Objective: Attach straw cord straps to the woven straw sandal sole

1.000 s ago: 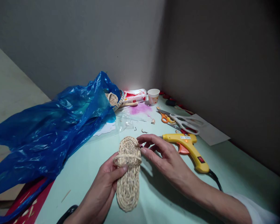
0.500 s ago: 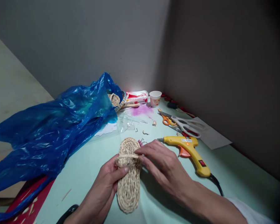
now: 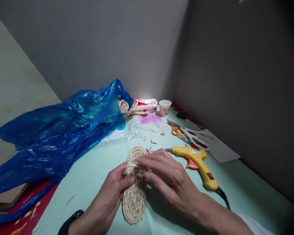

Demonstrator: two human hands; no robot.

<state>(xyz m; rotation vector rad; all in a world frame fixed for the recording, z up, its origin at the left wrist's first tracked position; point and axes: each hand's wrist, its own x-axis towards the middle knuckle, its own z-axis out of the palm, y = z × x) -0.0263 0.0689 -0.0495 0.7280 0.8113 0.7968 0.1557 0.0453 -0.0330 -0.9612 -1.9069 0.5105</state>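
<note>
Straw sole (image 3: 134, 202) over the bench (image 3: 88, 182), its strap (image 3: 130, 166) facing up.
My left hand (image 3: 112, 186) pinches its edge, seemingly to steady it, leaving my right hand (image 3: 168, 176), thumb and fingers parted, free at the strap.

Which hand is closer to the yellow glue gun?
The right hand. It is just left of the yellow glue gun, over the woven sole. The left hand is farther away, gripping the sole's other side.
</note>
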